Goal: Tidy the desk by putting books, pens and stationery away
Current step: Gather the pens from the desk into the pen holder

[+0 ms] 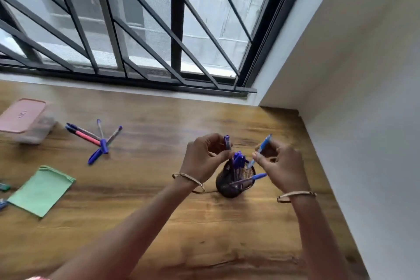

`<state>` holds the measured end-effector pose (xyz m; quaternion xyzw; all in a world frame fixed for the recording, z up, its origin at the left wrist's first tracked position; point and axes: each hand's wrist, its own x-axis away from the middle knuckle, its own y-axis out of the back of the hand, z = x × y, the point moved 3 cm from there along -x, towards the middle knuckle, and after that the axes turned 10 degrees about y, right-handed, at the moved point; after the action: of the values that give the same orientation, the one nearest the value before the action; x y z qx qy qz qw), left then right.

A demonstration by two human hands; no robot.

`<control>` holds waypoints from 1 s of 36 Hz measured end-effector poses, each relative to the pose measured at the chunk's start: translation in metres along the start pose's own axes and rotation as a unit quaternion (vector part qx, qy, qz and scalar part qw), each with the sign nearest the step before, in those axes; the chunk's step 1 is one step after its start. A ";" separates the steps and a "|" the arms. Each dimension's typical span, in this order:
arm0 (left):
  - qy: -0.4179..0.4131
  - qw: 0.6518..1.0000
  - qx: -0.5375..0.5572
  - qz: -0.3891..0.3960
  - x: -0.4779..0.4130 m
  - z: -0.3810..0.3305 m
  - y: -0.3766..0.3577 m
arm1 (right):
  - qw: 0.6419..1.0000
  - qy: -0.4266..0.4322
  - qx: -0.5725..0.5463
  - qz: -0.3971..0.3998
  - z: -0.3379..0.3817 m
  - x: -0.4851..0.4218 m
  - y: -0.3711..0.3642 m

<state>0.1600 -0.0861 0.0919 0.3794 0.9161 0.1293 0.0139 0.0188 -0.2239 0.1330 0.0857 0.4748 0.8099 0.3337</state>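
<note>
Both forearms reached forward from the lower edge, and the hands met just above a black mesh cup (229,186) standing on the tabletop (159,223) near the right-hand wall. The left hand (204,157) had its fingers curled, its grip pinched on a purple pen (227,142) held nearly upright, cap up. The right hand (281,166) had its grip pinched on a blue pen (264,145), tilted with its lower end pointing toward the cup's mouth. A bangle (188,179) circled each wrist. Several purple pens (238,159) already stood in the cup, and one leaned out over its rim to the right. The held purple pen's lower part was hidden behind the left thumb, so whether it reached into the cup could not be told. Well to the left, loose pens (97,141) lay crossed on the tabletop, near a green sheet (42,190) and a blurred pink-lidded box (25,118). Small green and blue things at the left edge were cut off and hard to make out.
</note>
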 end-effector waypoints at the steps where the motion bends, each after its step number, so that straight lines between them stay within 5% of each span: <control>1: 0.003 1.000 -0.021 0.000 0.001 0.004 -0.005 | 1.000 0.002 0.013 0.020 -0.002 0.000 -0.005; 7: 0.015 0.992 -0.118 -0.042 0.005 0.021 -0.014 | 0.998 -0.009 0.032 0.055 -0.013 0.003 -0.023; 14: 0.073 0.984 -0.099 -0.129 0.002 0.040 0.035 | 0.989 0.074 0.016 -0.124 0.021 -0.001 -0.014; 18: 0.133 0.962 -0.125 -0.203 0.003 0.067 0.093 | 0.975 0.161 -0.052 -0.142 0.065 -0.009 -0.043; 27: 0.284 0.867 -0.217 -0.346 0.009 0.127 0.207 | 0.959 0.264 -0.103 0.021 0.140 -0.046 -0.168; 36: 0.336 0.810 -0.383 -0.291 -0.017 0.159 0.226 | 0.920 0.299 0.017 0.253 0.188 -0.091 -0.286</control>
<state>0.3478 0.0918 -0.0068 -0.0087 0.8073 0.5791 -0.1135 0.3047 -0.0532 0.0133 -0.0378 0.5283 0.8472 -0.0415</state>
